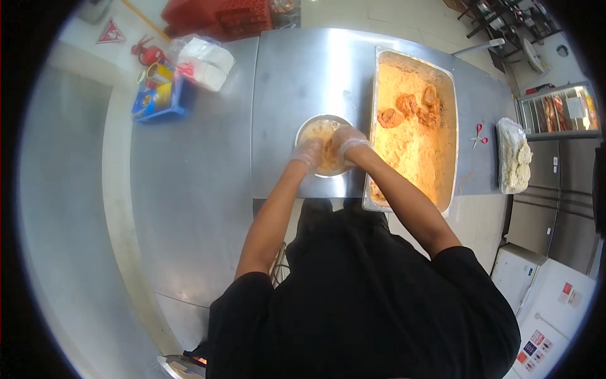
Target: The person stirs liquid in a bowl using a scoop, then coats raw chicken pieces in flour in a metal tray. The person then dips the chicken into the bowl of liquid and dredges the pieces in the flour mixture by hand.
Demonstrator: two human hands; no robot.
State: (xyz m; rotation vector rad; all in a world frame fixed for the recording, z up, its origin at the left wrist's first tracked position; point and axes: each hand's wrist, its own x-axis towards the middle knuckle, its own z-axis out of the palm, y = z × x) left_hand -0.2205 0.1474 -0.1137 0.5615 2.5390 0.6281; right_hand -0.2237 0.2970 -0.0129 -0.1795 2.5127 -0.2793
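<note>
Both hands wear clear plastic gloves and are inside a round metal bowl (299, 134) of cloudy, pale-brown liquid. My left hand (308, 153) dips in over the near left side, fingers curled down into the liquid. From the right rim my right hand (348, 139) reaches in, its fingers bent inward. An orange-brown lump (328, 151) shows between the two hands; its kind and which fingers grip it are hard to make out. Close on the right stands a deep metal pan (454, 126) of orange-tinted flour (407, 155), with several coated pieces (407, 104), possibly chicken, lying on top.
The bowl and pan stand on a steel table (284, 76). Red-handled scissors (480, 134) and a plastic bag of pale lumps (516, 158) lie right of the pan. At left are a blue basket (158, 112) with rolls and a white plastic package (205, 63).
</note>
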